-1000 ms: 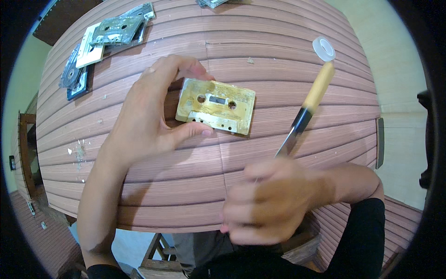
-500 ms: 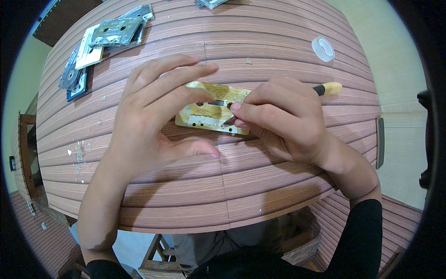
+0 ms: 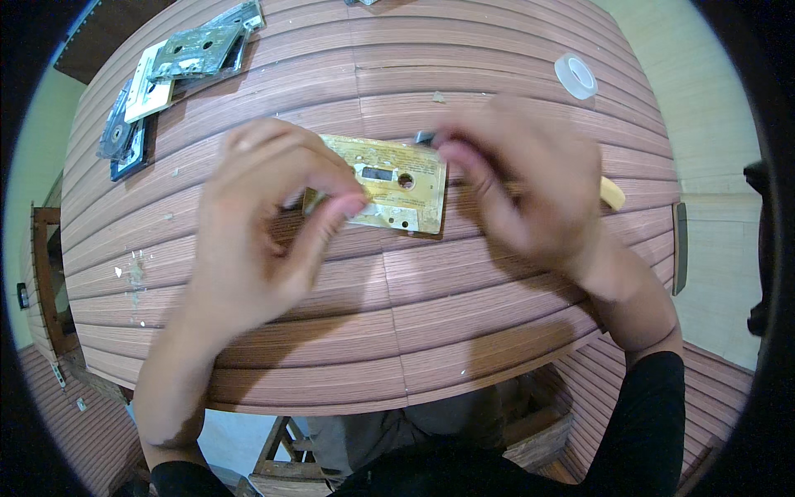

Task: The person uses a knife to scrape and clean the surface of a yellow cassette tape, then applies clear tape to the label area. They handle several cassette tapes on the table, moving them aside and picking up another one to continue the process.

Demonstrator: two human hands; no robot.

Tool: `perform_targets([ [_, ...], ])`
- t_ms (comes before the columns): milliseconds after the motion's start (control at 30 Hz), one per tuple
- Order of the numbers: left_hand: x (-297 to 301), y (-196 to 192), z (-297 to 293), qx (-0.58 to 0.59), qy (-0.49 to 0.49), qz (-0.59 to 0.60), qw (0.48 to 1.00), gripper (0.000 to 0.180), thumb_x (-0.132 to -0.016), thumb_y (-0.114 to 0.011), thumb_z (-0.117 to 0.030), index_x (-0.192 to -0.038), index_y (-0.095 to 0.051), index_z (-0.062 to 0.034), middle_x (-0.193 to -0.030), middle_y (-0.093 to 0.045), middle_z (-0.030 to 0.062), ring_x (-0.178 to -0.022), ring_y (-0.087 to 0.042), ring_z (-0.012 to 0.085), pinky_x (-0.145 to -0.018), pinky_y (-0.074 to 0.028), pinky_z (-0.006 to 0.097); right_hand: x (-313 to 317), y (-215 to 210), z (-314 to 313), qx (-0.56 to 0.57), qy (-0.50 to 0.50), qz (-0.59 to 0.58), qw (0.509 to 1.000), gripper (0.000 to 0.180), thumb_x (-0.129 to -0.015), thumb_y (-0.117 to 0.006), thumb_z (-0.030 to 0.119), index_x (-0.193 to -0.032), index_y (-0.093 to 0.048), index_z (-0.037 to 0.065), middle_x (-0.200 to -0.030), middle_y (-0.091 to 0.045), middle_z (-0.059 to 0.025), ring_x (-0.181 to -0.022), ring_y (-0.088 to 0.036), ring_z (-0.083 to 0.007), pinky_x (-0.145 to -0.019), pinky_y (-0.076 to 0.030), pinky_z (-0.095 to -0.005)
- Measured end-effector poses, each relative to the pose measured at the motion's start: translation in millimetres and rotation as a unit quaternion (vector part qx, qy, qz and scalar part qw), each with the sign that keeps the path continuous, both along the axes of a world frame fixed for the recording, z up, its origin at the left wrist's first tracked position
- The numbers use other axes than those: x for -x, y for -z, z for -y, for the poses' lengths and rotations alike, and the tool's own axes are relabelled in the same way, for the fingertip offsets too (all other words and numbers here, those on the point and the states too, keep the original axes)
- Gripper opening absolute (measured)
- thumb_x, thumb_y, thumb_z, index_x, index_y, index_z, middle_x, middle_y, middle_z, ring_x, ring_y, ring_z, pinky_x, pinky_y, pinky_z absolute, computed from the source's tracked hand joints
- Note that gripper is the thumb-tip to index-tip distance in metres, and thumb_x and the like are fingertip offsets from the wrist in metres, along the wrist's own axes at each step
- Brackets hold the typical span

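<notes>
A yellowed cassette tape [image 3: 422, 199] lies flat on the table in front of me, its surface stained and patchy with a pale strip along the near edge. Over its left part my left hand [image 3: 265, 215] is closed, thumb and forefinger pinched together; whatever is between them is too small to make out. My right hand [image 3: 530, 182], smeared by motion, is wrapped round a slim hand tool with a yellow handle end [image 3: 613, 193]. The tool's dark tip pokes out on the hand's other side, just beyond the cassette's far edge. Its middle is hidden in my fist.
Several more cassettes [image 3: 195, 54] are piled at the far left, clear, white and blue ones. A roll of clear tape [image 3: 575, 76] stands at the far right. Small pale crumbs [image 3: 135, 273] are scattered on the left of the wood-patterned table [image 3: 464, 331].
My right hand has lifted the tool off the cassette and turned it, so its tip points away beyond the far edge. My left hand's spread fingers have closed into a pinch.
</notes>
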State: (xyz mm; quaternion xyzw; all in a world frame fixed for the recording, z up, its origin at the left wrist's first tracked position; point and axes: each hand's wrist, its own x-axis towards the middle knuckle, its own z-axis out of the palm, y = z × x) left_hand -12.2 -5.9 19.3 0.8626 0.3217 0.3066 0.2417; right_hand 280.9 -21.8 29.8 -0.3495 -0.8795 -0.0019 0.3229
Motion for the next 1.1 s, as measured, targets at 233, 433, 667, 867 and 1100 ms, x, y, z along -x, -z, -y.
perform_targets([
  [233,21.9,-11.6,-21.5,-0.048,-0.036,-0.047,0.997,0.025,-0.104,-0.078,-0.009,-0.083,-0.067,-0.0019,-0.096,-0.074,0.011,-0.101,-0.068,0.027,-0.096,-0.051,0.042,-19.1,1.8,-16.2,0.133,-0.044,0.028,0.99,0.024,-0.103,-0.083,0.009,-0.126,-0.083,0.009,-0.091,-0.07,-0.0095,-0.083,-0.073,-0.0283,-0.072,-0.056,-0.0401],
  [433,34.2,-10.6,-32.4,-0.043,0.03,-0.076,0.996,0.037,-0.088,-0.092,-0.018,-0.077,-0.06,-0.0047,-0.099,-0.069,0.0125,-0.1,-0.065,0.028,-0.092,-0.051,0.044,-21.0,2.0,-14.3,0.162,-0.044,0.037,0.985,0.016,-0.101,-0.084,0.023,-0.112,-0.08,0.013,-0.089,-0.07,-0.0083,-0.084,-0.073,-0.035,-0.07,-0.054,-0.0495],
  [667,5.4,9.9,-22.4,0.002,0.052,0.042,0.998,0.085,-0.076,-0.104,-0.033,-0.147,-0.067,-0.0024,-0.153,-0.069,0.0244,-0.143,-0.066,0.0378,-0.119,-0.053,0.05,-23.3,-2.5,-14.2,0.116,-0.062,0.05,0.99,0.021,-0.097,-0.091,0.02,-0.111,-0.083,0.008,-0.088,-0.072,-0.0081,-0.077,-0.07,-0.0295,-0.067,-0.053,-0.0416],
  [867,7.3,16.3,-24.3,-0.028,0.057,-0.061,0.996,0.097,-0.075,-0.102,-0.037,-0.158,-0.065,-0.0024,-0.147,-0.07,0.02,-0.131,-0.071,0.0374,-0.114,-0.055,0.046,-21.2,1.4,-17.2,0.108,-0.031,0.04,0.993,0.021,-0.098,-0.091,0.017,-0.115,-0.083,0.006,-0.087,-0.071,-0.008,-0.074,-0.068,-0.0246,-0.064,-0.051,-0.0385],
  [1100,3.0,13.1,-20.0,-0.097,0.025,-0.09,0.991,0.085,-0.075,-0.099,-0.047,-0.144,-0.075,-0.0038,-0.131,-0.066,0.018,-0.12,-0.067,0.038,-0.107,-0.053,0.048,-12.3,17.3,-20.1,0.094,-0.02,-0.025,0.995,0.022,-0.099,-0.091,0.014,-0.116,-0.083,0.004,-0.084,-0.07,-0.0087,-0.07,-0.066,-0.0222,-0.063,-0.049,-0.0369],
])
